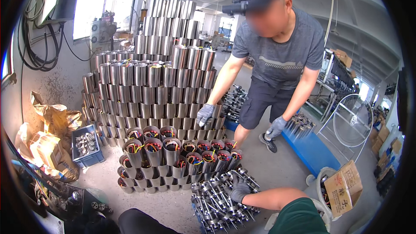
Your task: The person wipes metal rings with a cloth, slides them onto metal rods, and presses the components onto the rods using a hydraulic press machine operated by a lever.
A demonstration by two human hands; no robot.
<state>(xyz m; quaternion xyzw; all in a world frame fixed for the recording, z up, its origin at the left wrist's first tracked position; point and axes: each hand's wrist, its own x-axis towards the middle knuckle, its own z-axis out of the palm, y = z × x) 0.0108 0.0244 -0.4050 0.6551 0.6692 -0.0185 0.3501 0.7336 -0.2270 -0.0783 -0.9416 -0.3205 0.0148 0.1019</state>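
My right hand (238, 189), in a grey glove, reaches onto a heap of metal rotor shafts (212, 203) low in the middle of the head view. Its fingers bend round one rotor shaft near the heap's upper right, their tips partly hidden among the shafts. My left hand does not show. Just beyond the heap stand stacked steel motor housings (152, 146), open at the top, with red, yellow and blue wires inside.
Taller stacks of housings (162, 78) rise behind. A co-worker (277, 47) in grey gloves leans over beside them. A blue crate of metal parts (89, 158) sits left; a blue platform (312, 149), cardboard box (343, 188) and wheeled fan (353, 119) stand right.
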